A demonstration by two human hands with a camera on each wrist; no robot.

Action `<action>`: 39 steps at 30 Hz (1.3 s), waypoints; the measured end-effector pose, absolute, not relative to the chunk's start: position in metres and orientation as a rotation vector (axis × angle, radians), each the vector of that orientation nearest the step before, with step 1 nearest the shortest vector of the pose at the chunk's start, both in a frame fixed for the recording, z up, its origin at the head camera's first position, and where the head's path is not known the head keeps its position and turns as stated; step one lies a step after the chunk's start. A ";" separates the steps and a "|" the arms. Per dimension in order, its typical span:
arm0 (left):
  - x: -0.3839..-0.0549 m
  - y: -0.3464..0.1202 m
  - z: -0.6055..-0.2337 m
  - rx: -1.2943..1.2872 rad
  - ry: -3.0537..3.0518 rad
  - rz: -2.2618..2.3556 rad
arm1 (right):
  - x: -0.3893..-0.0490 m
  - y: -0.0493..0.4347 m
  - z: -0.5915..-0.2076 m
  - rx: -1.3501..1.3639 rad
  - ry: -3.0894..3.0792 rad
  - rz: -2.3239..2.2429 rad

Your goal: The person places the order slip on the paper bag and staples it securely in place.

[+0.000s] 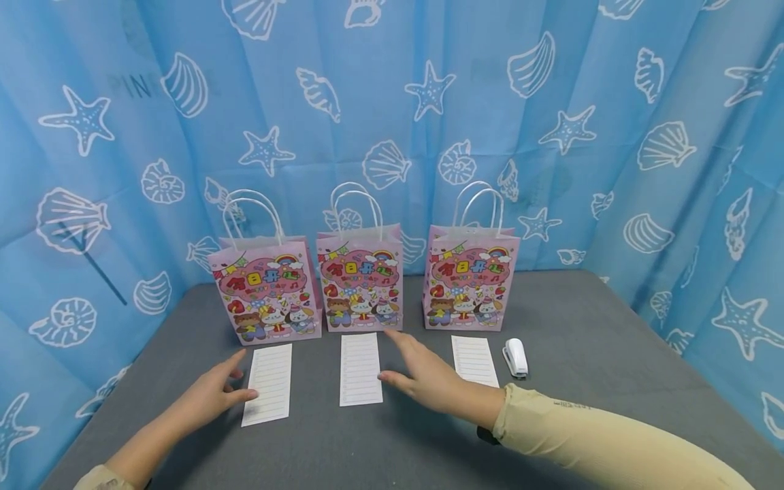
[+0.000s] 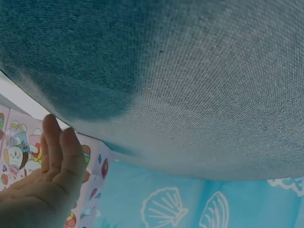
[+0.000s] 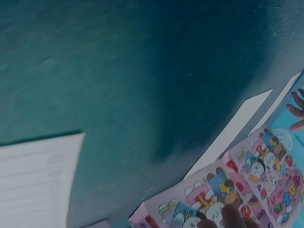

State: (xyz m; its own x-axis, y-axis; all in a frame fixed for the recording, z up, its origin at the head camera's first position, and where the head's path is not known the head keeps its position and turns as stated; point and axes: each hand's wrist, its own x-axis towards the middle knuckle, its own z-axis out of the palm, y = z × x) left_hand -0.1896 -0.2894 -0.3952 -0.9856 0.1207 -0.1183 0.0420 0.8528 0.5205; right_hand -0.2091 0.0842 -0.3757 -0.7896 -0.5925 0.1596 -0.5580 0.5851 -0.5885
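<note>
The left hand and right hand are held spread, nothing gripped, near white, lined, rectangular paper slips at lower left and lower centre. Positioning is apparently in hand; light fingertip contact is judged to be called for.

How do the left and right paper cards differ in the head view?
The left card shows nearly whole; the right card's near end is hidden behind the right arm. The left card's near end slants left, the right card's slants right. The left hand is at the left card's edge; the white stapler lies beside the right card. Both are white, lined and flat on the table.
</note>
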 end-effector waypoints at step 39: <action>-0.210 -0.315 -0.405 0.119 2.559 0.991 | -0.224 -0.034 -0.387 -0.565 2.131 -1.459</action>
